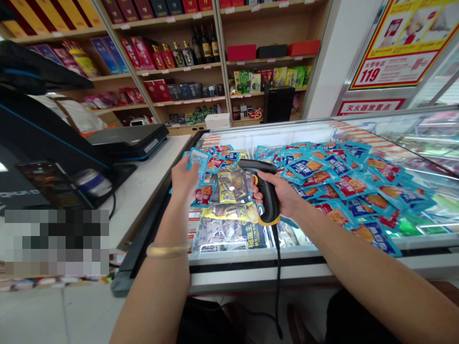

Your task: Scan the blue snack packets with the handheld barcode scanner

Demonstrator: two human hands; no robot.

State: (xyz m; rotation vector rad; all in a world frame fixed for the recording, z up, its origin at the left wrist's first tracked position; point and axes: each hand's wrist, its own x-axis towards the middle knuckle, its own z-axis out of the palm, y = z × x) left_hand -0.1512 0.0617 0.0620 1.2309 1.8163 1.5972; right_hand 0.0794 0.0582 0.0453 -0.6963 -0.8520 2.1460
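Note:
A light blue snack packet (198, 161) is in my left hand (185, 177), its thumb pressed on the packet. My right hand (274, 192) is wrapped round the grip of a black and yellow barcode scanner (268, 196), whose head points left. The scanner's cable hangs down past the freezer's front edge. Under my left hand and just right of it lie more blue and red packets (204, 195) on the glass. To the right of the scanner spreads a large heap of blue snack packets (337, 177). Yellow bags show through the glass between my hands.
The glass-topped chest freezer (251, 274) spans the front. On the left, a white counter (154, 169) bears a black scale (125, 138) and a dark terminal. Behind stand shelves (182, 69) of bottles and boxes. A black box (278, 103) rises at the freezer's far edge.

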